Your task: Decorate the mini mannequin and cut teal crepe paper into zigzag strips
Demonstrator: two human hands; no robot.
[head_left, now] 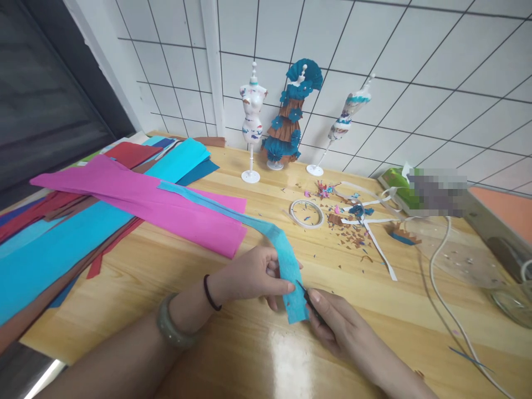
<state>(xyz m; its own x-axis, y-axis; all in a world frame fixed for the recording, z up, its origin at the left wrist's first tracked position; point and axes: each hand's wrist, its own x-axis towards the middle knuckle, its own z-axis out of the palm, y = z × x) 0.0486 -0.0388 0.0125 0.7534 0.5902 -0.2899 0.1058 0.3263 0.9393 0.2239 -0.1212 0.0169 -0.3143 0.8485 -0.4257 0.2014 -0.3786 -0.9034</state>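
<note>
A long light-blue crepe paper strip (291,260) runs from the pink paper toward me, its near end raised above the wooden table. My left hand (257,274) pinches the strip near that end, thumb on top and fingers beneath. Scissors (307,296) with dark handles are in my right hand (338,321), their tips at the strip's right edge, close to my left thumb. My right fingers hide most of the handles.
Pink (187,213) and bright blue paper (54,238) lie piled at left. Behind stand two bare mannequins (252,113) (349,116) and a paper-dressed one (291,119). A tape roll (306,214), scraps (353,235), a white cable (440,282) and a glass jar (513,305) are at right.
</note>
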